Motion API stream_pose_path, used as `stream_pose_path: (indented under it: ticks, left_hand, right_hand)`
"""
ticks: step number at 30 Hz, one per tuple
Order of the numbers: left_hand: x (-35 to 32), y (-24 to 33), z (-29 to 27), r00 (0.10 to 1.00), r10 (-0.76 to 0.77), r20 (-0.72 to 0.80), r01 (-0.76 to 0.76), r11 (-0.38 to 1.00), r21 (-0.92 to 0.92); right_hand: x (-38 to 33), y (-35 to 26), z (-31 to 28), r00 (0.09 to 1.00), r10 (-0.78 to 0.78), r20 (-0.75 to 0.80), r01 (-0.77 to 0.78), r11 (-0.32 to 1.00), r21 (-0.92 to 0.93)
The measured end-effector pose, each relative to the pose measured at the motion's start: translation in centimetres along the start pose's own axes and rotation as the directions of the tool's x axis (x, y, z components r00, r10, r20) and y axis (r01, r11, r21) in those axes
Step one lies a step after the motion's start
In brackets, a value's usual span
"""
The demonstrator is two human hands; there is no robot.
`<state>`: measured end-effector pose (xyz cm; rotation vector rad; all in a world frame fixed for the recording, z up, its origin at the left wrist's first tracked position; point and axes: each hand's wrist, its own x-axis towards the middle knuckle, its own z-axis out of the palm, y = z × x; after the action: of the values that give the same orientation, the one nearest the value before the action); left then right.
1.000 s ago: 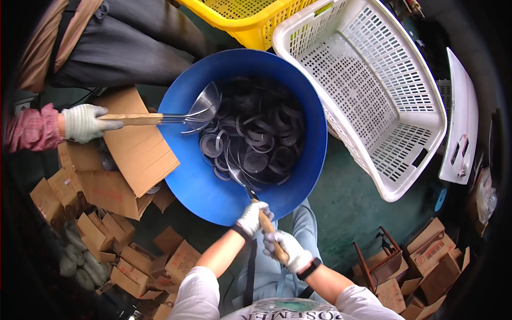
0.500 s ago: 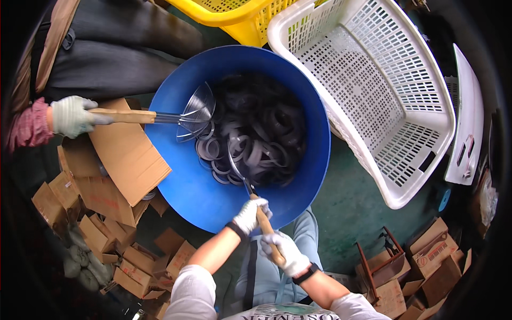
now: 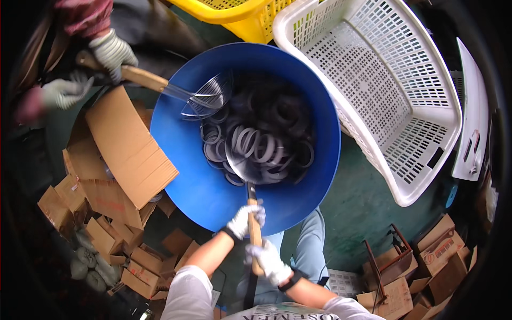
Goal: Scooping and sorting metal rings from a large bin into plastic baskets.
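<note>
A big blue tub (image 3: 186,176) holds a heap of dark rubber rings (image 3: 277,122). My left hand (image 3: 244,220) and my right hand (image 3: 268,260), both in white gloves, grip the wooden handle (image 3: 254,226) of a wire skimmer ladle (image 3: 250,154). Its bowl is lifted out of the heap with several pale rings lying in it. Across the tub, another person's gloved hands (image 3: 111,50) hold a second wire skimmer (image 3: 208,96) over the tub's far left side.
A white slotted plastic basket (image 3: 405,101) leans against the tub's right rim, with a yellow crate (image 3: 240,13) behind it. Flattened cardboard (image 3: 128,149) and small brown boxes (image 3: 69,197) lie at left; more boxes (image 3: 437,256) sit at lower right. The floor is green.
My skimmer has scooped up pale rings and risen from the heap. The other person's hands shifted toward the top, their skimmer swinging to the tub's upper left.
</note>
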<state>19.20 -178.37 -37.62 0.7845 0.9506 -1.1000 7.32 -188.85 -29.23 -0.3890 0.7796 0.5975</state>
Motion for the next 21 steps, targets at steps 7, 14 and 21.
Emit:
stream_pose_path:
  ticks: [7, 14, 21]
  left_hand:
    - [8.2, 6.0, -0.9, 0.972, 0.057, -0.23, 0.011, 0.958, 0.285]
    - [3.4, 0.3, -2.5, 0.951, 0.108, -0.29, 0.05, 0.871, 0.489]
    - [9.4, 6.4, -2.7, 0.936, 0.062, -0.347, 0.109, 0.886, 0.451]
  right_hand:
    - [6.9, -3.4, -0.3, 0.999, -0.025, -0.033, 0.025, 1.0, -0.003]
    - [-0.1, 1.6, -0.9, 0.996, -0.029, -0.081, 0.018, 0.991, -0.13]
    - [8.2, -1.7, -0.2, 0.994, -0.048, -0.102, 0.051, 0.998, 0.029]
